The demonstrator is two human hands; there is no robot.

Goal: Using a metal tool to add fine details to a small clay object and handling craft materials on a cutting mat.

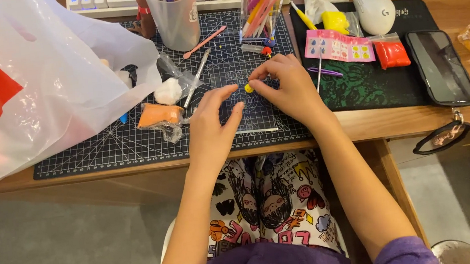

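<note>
Fingertips of right hand (pixel 291 86) pinch small round yellow clay ball (pixel 248 88).

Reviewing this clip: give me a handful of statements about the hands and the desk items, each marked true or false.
1. The right hand pinches a small yellow clay ball. True.
2. The left hand holds the pink tool. False: that tool lies on the cutting mat, apart from the hand.
3. A wrapped orange clay lump lies left of the left hand. True.
4. The phone lies on the cutting mat. False: it lies at the right, partly on the black mouse pad.
5. A white computer mouse sits on the mouse pad. True.
</note>
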